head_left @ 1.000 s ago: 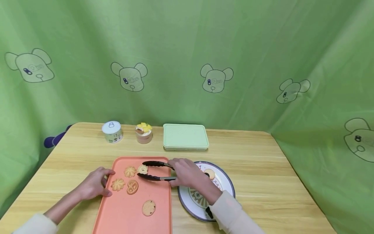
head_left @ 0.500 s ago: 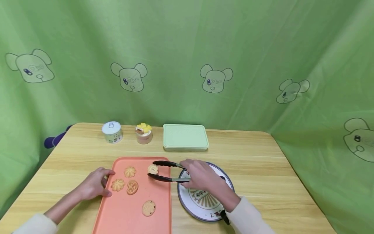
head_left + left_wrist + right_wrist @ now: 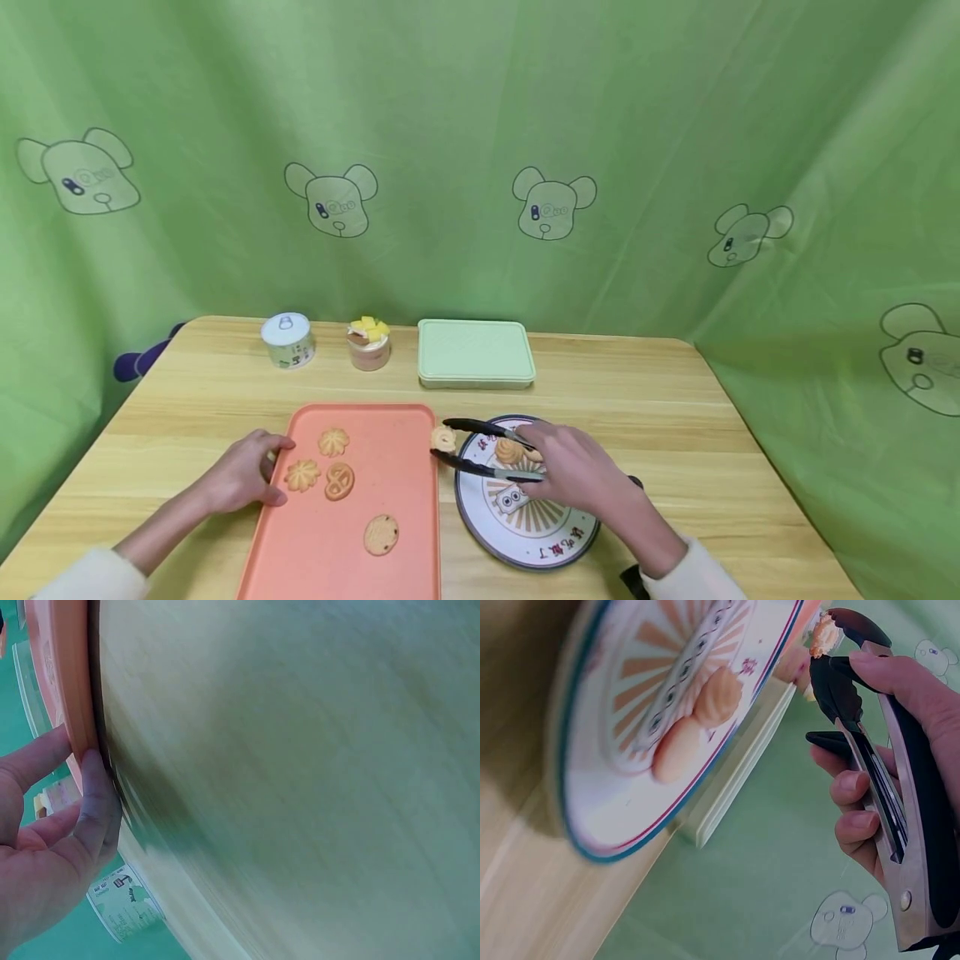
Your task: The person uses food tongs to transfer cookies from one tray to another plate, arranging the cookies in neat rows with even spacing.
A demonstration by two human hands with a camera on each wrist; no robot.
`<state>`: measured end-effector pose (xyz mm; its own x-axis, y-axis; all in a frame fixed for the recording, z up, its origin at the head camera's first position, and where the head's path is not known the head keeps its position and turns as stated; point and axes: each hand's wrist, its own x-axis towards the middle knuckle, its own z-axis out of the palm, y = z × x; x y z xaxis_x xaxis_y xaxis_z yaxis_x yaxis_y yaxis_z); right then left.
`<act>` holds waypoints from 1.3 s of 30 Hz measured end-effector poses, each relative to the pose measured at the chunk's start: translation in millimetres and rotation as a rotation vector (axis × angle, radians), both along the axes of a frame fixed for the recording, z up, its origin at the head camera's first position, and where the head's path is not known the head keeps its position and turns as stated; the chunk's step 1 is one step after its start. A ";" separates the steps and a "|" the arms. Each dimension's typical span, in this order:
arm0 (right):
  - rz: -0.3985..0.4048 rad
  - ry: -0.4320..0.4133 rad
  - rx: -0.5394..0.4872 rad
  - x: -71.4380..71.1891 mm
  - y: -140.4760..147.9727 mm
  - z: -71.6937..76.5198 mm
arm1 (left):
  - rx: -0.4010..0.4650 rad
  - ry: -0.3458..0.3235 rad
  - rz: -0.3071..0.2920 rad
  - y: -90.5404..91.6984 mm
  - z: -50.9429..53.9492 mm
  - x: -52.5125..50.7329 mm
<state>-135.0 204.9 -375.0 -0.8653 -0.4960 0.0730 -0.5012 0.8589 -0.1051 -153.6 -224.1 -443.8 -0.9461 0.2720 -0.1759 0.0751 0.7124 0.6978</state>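
Observation:
My right hand (image 3: 566,467) grips black-and-silver tongs (image 3: 896,802), thumb on one arm and fingers curled round the other. Between the tong tips is a swirled round cookie (image 3: 443,439), over the gap between the tray's right edge and the plate. With thumb and fingers, my left hand (image 3: 243,472) holds the left rim of the coral tray (image 3: 330,550). On that tray lie two flower-shaped cookies (image 3: 302,475), a pretzel-shaped cookie (image 3: 339,481) and an oval cookie with dark spots (image 3: 381,534). The patterned plate (image 3: 480,533) bears a swirled cookie (image 3: 718,696) and a smooth cookie (image 3: 677,750).
Along the back of the wooden table (image 3: 675,450) stand a white-lidded can (image 3: 288,340), a dessert cup (image 3: 368,343) topped with yellow pieces, and a pale green lidded box (image 3: 476,354). A green curtain (image 3: 450,125) hangs behind and at the sides.
My right hand has moved right with the tongs, carrying the swirled cookie from the tray's upper part past its right edge. The left hand stays on the rim.

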 end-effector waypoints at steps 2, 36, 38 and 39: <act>-0.001 0.015 0.005 3.8 7.2 -0.9 | 0.002 -0.003 -0.002 -0.4 -0.5 0.1; -0.073 -0.047 -0.007 32.1 47.2 -16.0 | -0.018 -0.001 0.003 0.8 -1.0 -0.8; -0.079 -0.056 -0.019 29.6 42.2 -14.7 | -0.021 0.000 0.001 0.3 -0.6 -0.8; -0.076 -0.053 -0.020 28.0 39.7 -14.5 | -0.020 -0.001 0.002 0.2 -0.5 -0.7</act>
